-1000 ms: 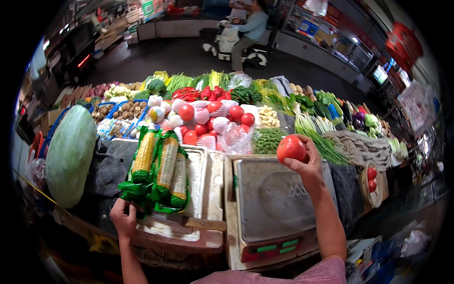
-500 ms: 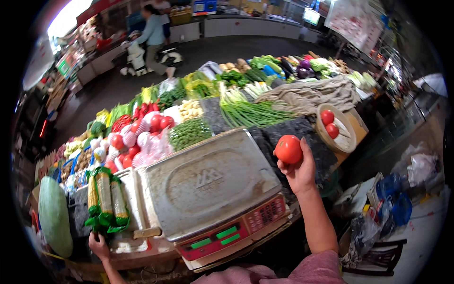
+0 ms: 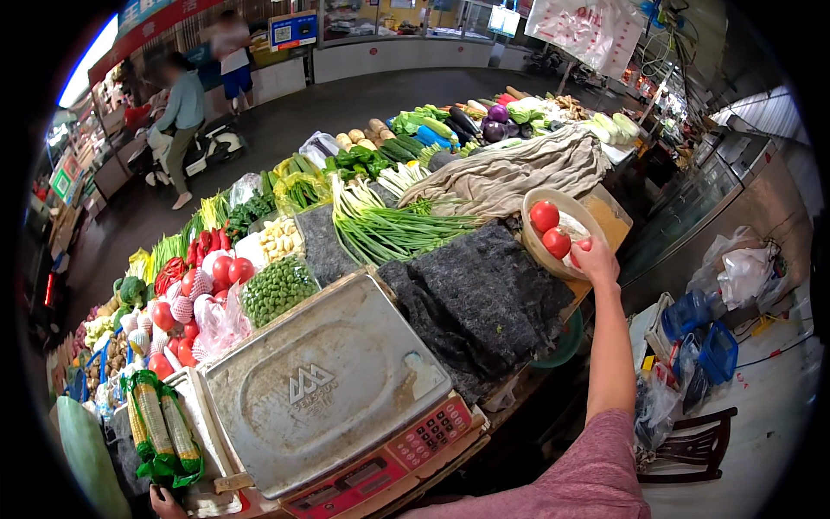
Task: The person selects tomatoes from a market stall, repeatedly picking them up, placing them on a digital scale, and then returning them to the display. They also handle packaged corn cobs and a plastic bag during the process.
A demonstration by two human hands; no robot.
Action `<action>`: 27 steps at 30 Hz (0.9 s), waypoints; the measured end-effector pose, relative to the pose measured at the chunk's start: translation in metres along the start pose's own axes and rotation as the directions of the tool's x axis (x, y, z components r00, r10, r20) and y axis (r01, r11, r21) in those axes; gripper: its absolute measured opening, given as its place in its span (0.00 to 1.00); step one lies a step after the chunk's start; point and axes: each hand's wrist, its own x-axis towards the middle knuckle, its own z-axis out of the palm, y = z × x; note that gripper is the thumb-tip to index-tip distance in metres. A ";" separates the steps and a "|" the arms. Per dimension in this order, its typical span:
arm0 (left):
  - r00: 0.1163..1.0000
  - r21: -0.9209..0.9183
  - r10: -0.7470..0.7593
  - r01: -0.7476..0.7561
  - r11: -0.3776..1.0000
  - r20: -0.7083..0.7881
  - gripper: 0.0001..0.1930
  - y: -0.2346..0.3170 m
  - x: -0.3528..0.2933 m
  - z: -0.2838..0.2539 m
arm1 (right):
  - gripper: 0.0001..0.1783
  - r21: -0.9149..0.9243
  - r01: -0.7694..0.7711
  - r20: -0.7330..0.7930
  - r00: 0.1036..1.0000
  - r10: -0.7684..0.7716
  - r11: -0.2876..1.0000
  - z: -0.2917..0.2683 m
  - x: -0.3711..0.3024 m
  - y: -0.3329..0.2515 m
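Note:
My right hand point(image 3: 598, 261) reaches into the rim of a beige bowl point(image 3: 538, 248), its fingers closed round a red tomato point(image 3: 580, 249). Two more tomatoes point(image 3: 545, 215) lie in the bowl beside it, over something white. At the lower left edge only part of my left hand point(image 3: 166, 502) shows, just below packs of corn point(image 3: 153, 419) with green trays; its fingers are mostly hidden. Between my arms sits a scale with a worn metal pan point(image 3: 320, 381), nothing on it, and a red keypad panel point(image 3: 380, 467).
Dark cloth point(image 3: 484, 298) covers the counter right of the scale. Spring onions point(image 3: 389, 227), shelled green beans point(image 3: 278, 290), wrapped tomatoes point(image 3: 186, 316) and a winter melon point(image 3: 86, 450) surround it. A dark chair point(image 3: 692, 445) stands at lower right. Two people and a scooter point(image 3: 212, 143) are beyond.
My right hand has carried the tomato from beside the scale to the bowl at the right. The view has turned right, and my left hand sits lower in it.

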 end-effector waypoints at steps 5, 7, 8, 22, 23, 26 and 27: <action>0.998 -0.003 0.015 -0.016 1.000 -0.064 0.19 0.000 0.005 -0.002 | 0.31 0.037 -0.031 0.003 1.000 0.031 0.999 0.024 0.009 0.010; 0.998 0.016 0.023 -0.022 1.000 -0.056 0.18 -0.003 0.006 -0.004 | 0.31 0.018 -0.062 -0.031 0.998 0.062 0.998 0.024 0.003 0.010; 0.998 0.021 0.031 -0.030 0.999 -0.056 0.18 -0.004 0.004 -0.004 | 0.31 -0.001 -0.080 -0.064 0.995 0.079 0.997 0.023 0.002 0.008; 0.981 -0.504 -0.081 0.160 0.849 0.174 0.09 0.056 0.014 -0.051 | 0.17 0.732 0.591 -0.247 0.695 -0.675 0.340 0.018 -0.128 -0.282; 0.975 -0.537 -0.099 0.193 0.821 0.199 0.10 0.047 0.012 -0.048 | 0.17 0.780 0.564 -0.207 0.641 -0.739 0.272 0.016 -0.160 -0.317; 0.962 -0.686 -0.118 0.259 0.679 0.246 0.12 0.031 0.001 -0.040 | 0.20 0.785 0.566 0.017 0.387 -0.922 0.252 0.023 -0.255 -0.430; 0.949 -0.709 -0.151 0.308 0.634 0.277 0.12 0.032 -0.003 -0.041 | 0.22 0.775 0.592 0.057 0.285 -0.957 0.223 0.031 -0.277 -0.461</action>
